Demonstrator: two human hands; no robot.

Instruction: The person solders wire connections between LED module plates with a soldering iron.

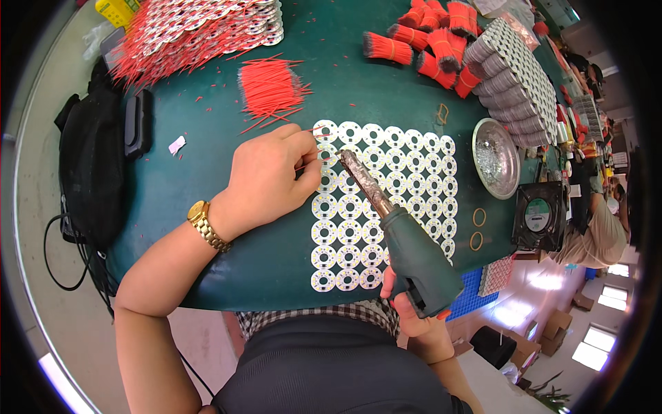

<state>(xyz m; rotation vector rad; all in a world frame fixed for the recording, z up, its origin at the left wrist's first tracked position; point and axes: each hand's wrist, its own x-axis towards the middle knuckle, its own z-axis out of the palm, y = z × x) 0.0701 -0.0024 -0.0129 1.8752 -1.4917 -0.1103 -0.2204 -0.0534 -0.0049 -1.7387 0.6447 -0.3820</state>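
A panel of white round LED circuit boards [357,202], joined in rows, lies flat on the green table in front of me. My left hand [272,172] is closed at the panel's far left corner, its fingers pinching a thin red wire [307,164] whose end reaches a disc. From the right, my right hand [410,314] grips a dark green soldering gun [419,252]. The gun's metal barrel slants up and left, its tip near the same disc; whether they touch I cannot tell. Beyond my left hand lies a loose pile of short red wires [270,88].
At the far left, wired panels [227,27] are stacked. Bundled red wires [387,50] and a tall stack of panels [514,83] stand at far right. A metal dish [495,159], rubber bands [476,241] and a fan [538,215] sit right; a black bag [93,162] left.
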